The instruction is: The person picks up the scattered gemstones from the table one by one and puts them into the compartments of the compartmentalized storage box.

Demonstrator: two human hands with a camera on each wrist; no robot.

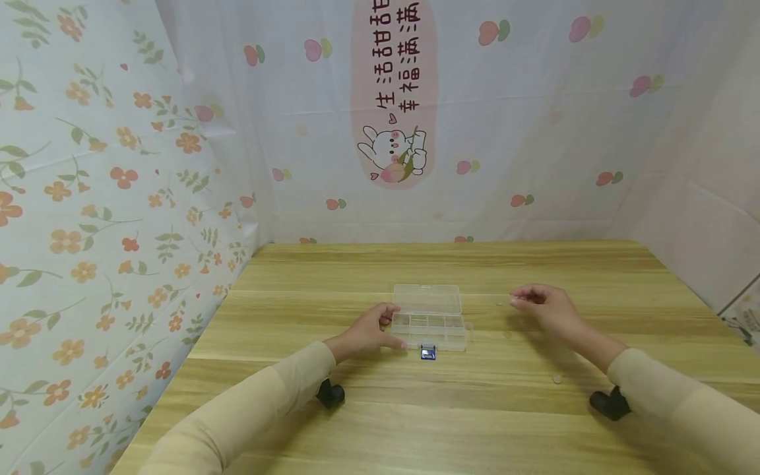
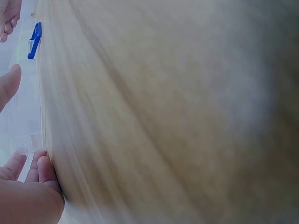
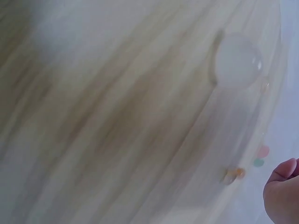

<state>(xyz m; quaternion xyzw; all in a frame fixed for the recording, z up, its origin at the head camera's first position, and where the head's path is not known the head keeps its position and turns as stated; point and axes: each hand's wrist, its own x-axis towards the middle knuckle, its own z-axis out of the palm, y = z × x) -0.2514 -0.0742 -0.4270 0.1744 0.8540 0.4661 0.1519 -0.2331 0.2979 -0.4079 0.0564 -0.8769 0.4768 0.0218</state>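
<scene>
Gripping the left end of the open clear box [image 1: 449, 341] on the table [image 1: 267, 396], that's the left hand [image 1: 377, 328], a blue clip [image 1: 427, 352] at the box's front! Across, the right hand [image 1: 549, 309] hovers, fingers bent, near a small clear piece [image 1: 499, 303]; whether it pinches anything, I can't tell.

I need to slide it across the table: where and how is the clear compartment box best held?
Probably by the compartment base, at its left end, coming from the left: thumb at the front corner, fingers toward the back. The left hand spans that narrow end; the lid, folded open behind, would likely swing if gripped.
</scene>
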